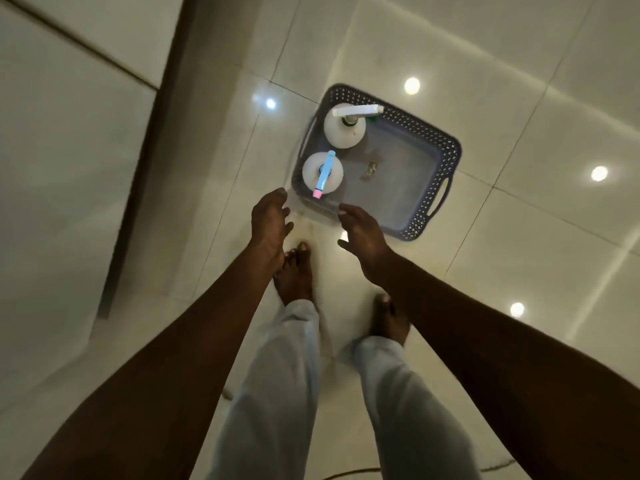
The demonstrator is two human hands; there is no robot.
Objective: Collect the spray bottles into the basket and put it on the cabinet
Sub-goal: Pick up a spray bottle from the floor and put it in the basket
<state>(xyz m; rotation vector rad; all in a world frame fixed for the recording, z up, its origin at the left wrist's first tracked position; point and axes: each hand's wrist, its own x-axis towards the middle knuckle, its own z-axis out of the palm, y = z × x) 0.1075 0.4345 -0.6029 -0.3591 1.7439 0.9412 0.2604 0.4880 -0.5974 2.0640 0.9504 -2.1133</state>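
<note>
Nearest the viewer, short of the grey perforated plastic basket (426,174) on the glossy tiled floor (519,237), the left hand (268,225) and right hand (362,232) hover — fingers loosely spread, holding nothing. Inside the basket stand two bottles — the white blue-nozzled spray bottle (322,172) near, the white white-nozzled spray bottle (346,128) beyond.

Two upright spray bottles (341,128) stand in the grey basket (446,147) on the tiled floor (519,237), both empty hands spread above its near edge.

Dim, blurred, glare on floor (485,98)
</note>
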